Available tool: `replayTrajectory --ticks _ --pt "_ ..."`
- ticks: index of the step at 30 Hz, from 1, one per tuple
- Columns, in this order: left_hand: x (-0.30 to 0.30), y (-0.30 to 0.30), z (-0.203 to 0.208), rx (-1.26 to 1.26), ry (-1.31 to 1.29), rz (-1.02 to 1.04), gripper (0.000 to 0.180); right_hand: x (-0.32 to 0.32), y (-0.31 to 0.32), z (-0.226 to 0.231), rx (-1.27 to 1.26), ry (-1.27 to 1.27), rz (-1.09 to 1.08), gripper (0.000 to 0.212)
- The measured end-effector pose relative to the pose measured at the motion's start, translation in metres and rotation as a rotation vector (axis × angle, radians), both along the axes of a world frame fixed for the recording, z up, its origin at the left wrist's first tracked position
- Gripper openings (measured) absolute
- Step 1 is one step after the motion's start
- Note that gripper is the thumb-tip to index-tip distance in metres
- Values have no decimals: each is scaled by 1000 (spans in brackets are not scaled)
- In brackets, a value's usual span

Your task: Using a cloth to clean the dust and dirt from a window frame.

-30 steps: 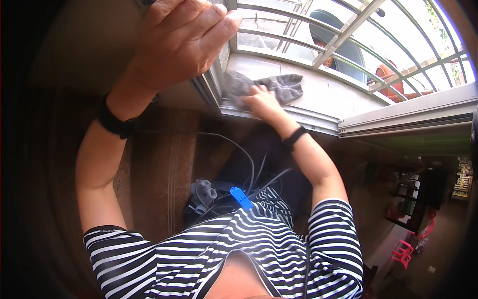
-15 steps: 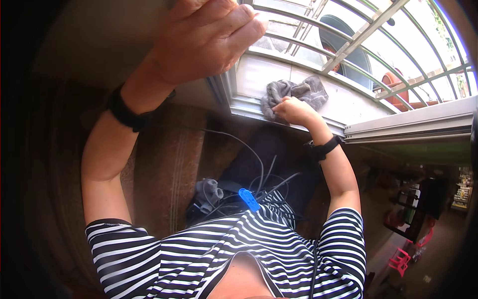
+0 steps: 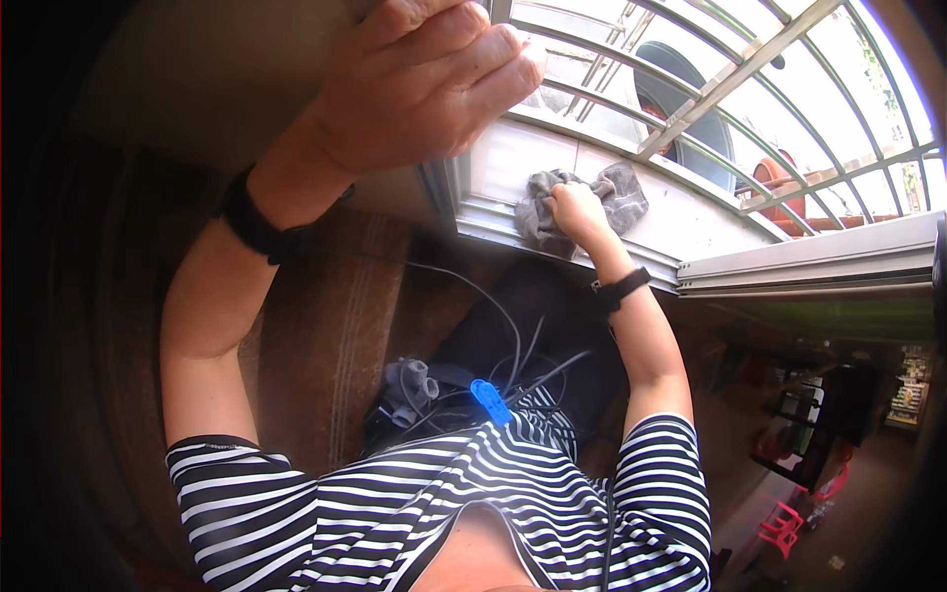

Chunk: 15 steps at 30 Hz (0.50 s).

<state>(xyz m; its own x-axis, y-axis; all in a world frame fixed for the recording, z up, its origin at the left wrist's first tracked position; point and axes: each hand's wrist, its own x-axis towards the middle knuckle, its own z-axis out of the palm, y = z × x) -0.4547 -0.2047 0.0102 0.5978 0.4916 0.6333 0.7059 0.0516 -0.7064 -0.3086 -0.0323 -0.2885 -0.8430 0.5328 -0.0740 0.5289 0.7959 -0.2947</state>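
On the pale window sill [image 3: 681,212] a crumpled grey cloth [image 3: 621,197] lies close to the inner track. My right hand [image 3: 577,212] is closed on its near part and presses it against the sill. Up at the top of the view is my left hand [image 3: 424,84], raised beside the left side of the window opening. Its fingers are curled over; whatever they grip is hidden behind the hand and cut off by the picture's upper edge.
Metal window bars [image 3: 691,104] stand beyond the sill, with a large grey-blue round tub [image 3: 681,79] and a terracotta pot [image 3: 779,183] outside. A white sash frame [image 3: 809,257] juts out at right. Cables [image 3: 513,335] and a blue clip [image 3: 490,402] hang at my front.
My right hand and forearm have shifted slightly left and farther over the cloth, whose folds have changed. My left hand stays raised in nearly the same spot.
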Motion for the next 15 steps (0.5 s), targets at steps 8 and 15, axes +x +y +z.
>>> replayTrajectory --ticks 8,15 --pt "1 -4 1 12 -4 25 16 32 64 -2 27 153 -614 26" --pt "0 -7 0 13 -9 37 15 32 80 -7 -198 77 -581 21"
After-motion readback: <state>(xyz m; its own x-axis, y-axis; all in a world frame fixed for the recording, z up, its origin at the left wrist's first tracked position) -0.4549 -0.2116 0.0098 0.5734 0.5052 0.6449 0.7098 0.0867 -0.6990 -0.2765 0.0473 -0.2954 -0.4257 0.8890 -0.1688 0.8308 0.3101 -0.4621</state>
